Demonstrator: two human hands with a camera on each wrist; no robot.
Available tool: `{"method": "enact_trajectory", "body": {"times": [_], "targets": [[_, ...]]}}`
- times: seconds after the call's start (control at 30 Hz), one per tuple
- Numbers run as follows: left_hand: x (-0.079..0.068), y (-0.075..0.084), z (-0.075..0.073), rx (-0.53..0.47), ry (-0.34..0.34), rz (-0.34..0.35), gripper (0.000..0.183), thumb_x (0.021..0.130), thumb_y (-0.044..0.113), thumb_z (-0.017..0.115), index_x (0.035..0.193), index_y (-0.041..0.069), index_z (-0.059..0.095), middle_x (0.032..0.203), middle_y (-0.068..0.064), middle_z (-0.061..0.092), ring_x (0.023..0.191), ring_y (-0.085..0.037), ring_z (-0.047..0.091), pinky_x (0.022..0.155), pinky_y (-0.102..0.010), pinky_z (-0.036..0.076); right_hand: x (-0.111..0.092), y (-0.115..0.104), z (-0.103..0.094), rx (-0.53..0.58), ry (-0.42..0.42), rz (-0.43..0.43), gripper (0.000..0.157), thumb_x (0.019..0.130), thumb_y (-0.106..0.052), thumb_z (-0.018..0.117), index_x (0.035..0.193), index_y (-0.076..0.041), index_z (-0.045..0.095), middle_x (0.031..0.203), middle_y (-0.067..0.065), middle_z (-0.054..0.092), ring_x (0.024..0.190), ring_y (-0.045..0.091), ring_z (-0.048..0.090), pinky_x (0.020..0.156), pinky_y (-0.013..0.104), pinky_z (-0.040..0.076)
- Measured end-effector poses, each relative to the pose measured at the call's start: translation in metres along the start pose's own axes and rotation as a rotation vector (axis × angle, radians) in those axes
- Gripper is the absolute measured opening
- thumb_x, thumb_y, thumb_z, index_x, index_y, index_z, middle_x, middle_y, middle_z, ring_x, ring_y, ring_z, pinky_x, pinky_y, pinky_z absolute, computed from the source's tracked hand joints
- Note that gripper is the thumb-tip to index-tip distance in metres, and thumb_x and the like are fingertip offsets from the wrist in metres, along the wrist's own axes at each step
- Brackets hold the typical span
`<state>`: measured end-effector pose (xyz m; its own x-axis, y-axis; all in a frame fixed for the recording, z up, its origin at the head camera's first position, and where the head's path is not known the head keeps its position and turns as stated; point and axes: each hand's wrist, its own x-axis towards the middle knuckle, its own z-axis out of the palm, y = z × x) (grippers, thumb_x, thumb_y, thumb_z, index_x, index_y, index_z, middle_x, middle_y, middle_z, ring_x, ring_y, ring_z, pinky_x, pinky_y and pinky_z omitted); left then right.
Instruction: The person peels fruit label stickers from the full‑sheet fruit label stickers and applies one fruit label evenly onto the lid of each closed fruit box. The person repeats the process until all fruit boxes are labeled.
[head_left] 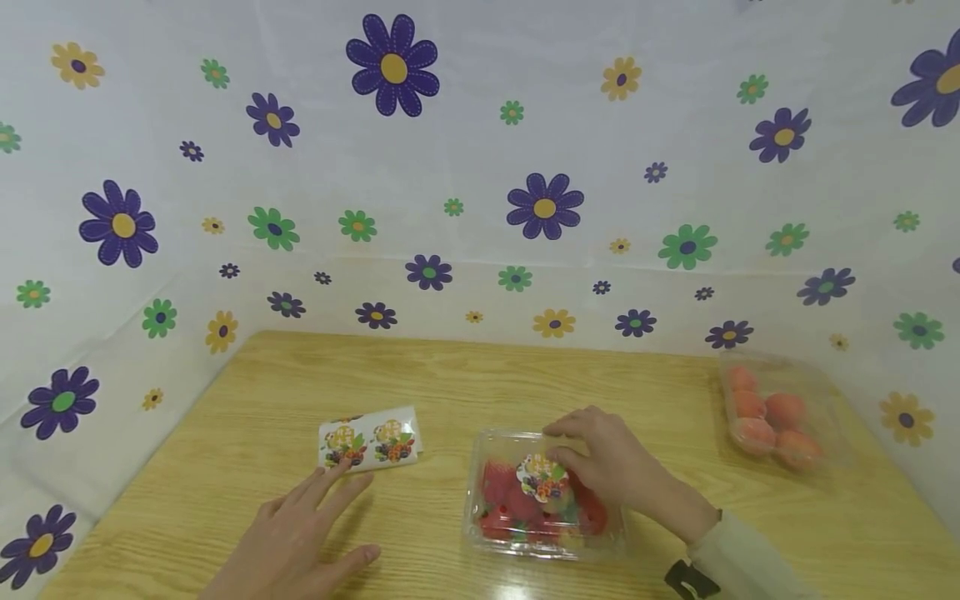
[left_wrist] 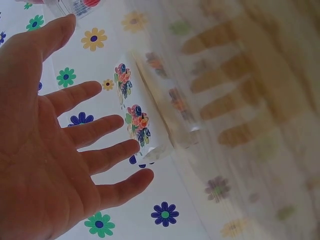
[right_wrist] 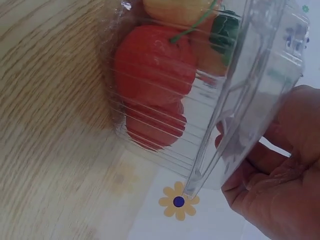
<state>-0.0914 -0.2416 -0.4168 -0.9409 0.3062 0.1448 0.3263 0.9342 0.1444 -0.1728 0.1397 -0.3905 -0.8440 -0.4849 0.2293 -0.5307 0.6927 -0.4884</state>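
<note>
Head view: the fruit box (head_left: 525,510) lies long axis left to right.

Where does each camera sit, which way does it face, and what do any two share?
Head: worn on the head, facing forward and down over the wooden tabletop; the left hand, right hand and right sleeve show.
Left wrist: on that wrist, looking past the left palm and spread fingers toward the fruit sticker sheet.
Right wrist: on that wrist, looking at the side of the clear fruit box; part of the right hand shows.
Shared: head and left wrist views both show the left hand and fruit sticker sheet.
</note>
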Motion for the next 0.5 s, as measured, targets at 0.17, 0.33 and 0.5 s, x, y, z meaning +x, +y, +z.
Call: {"method": "enact_trajectory", "body": {"times": [0.17,0.33,0.5], "targets": [[0.001,0.000,0.000,-0.008,-0.012,-0.003,0.074,0.086,0.071,0.067,0.145,0.027,0.057,0.154,-0.011,0.053,0.132,-0.042,0.058,0.082,-0.065,0.054,-0.008,-0.003,-0.004,-0.008,0.046,-0.066,0.023,0.092,-0.013,0.075,0.115,-0.008,0.076,0.117,0.007,0.075,0.108,0.026,0.067,0.091,0.048,0.058],[0.001,0.000,0.000,-0.019,-0.027,-0.006,0.074,0.086,0.071,0.067,0.144,0.026,0.057,0.155,-0.012,0.052,0.133,-0.043,0.057,0.082,-0.066,0.054,-0.016,-0.006,-0.009,-0.048,0.046,-0.134,0.015,0.089,-0.018,0.080,0.103,-0.014,0.078,0.105,-0.002,0.074,0.098,0.018,0.064,0.083,0.036,0.057],[0.000,0.000,0.000,-0.027,-0.033,-0.010,0.074,0.086,0.071,0.067,0.143,0.026,0.058,0.155,-0.011,0.052,0.133,-0.043,0.057,0.083,-0.067,0.054,-0.018,-0.005,-0.011,-0.073,0.018,-0.145,0.010,0.088,-0.019,0.080,0.097,-0.017,0.079,0.099,-0.006,0.072,0.093,0.015,0.064,0.079,0.032,0.057]]}}
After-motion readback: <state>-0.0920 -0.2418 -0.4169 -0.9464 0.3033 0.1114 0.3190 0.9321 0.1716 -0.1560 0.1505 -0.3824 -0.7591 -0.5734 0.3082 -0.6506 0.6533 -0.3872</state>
